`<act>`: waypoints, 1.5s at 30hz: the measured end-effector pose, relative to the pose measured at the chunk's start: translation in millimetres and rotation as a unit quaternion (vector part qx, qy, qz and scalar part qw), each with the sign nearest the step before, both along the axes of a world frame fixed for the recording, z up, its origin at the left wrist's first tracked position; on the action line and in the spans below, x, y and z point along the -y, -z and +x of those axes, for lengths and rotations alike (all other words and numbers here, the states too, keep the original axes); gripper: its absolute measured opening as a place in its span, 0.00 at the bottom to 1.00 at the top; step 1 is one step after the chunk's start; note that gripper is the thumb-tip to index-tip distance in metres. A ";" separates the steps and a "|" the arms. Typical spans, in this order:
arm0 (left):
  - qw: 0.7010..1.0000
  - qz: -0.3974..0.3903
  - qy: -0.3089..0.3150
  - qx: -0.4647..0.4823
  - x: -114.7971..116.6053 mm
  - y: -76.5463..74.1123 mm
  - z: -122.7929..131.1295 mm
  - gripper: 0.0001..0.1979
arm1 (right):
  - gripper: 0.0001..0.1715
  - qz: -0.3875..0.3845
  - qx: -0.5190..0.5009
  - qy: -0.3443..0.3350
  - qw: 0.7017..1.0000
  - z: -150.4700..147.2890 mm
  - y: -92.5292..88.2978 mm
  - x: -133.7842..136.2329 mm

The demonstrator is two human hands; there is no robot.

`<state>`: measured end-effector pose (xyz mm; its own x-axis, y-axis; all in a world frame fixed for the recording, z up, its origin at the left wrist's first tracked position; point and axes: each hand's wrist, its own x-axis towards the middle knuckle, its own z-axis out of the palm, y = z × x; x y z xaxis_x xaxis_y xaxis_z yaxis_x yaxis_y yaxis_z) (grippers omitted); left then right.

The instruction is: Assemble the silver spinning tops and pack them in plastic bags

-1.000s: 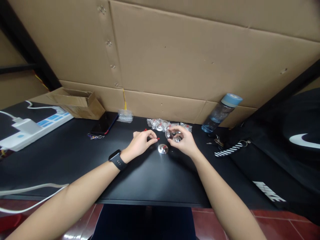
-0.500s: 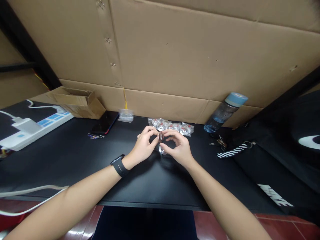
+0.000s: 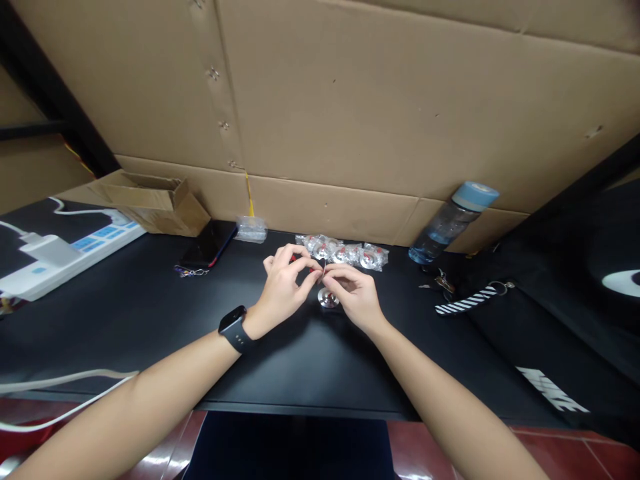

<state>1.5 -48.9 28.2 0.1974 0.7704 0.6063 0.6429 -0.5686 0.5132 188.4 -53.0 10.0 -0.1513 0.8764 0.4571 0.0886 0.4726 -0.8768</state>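
Observation:
My left hand (image 3: 287,283) and my right hand (image 3: 353,293) meet above the middle of the black table (image 3: 300,360). Fingertips of both hands pinch a small dark part (image 3: 323,269), mostly hidden between them. Something red shows by the curled fingers of my left hand. Just below the fingertips a round silver metal disc (image 3: 328,298) with a red centre lies on the table. Behind the hands sits a row of several similar discs in clear plastic wrapping (image 3: 370,257).
At the left are a white power strip (image 3: 65,260), an open cardboard box (image 3: 160,207) and a phone (image 3: 209,243). A small plastic packet (image 3: 251,229) lies behind. At the right stand a water bottle (image 3: 445,227), keys (image 3: 444,283), a striped strap (image 3: 464,305) and a black bag (image 3: 565,313).
The dark part has turned and is now more covered by my fingers, which have drawn together. Red has come into view at my left hand, and the disc below shows more fully.

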 end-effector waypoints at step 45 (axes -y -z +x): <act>0.935 -0.119 -0.202 -0.265 -99.3 34.8 -113.5 0.24 | 0.14 0.099 0.430 0.084 0.893 88.1 -8.8 -41.7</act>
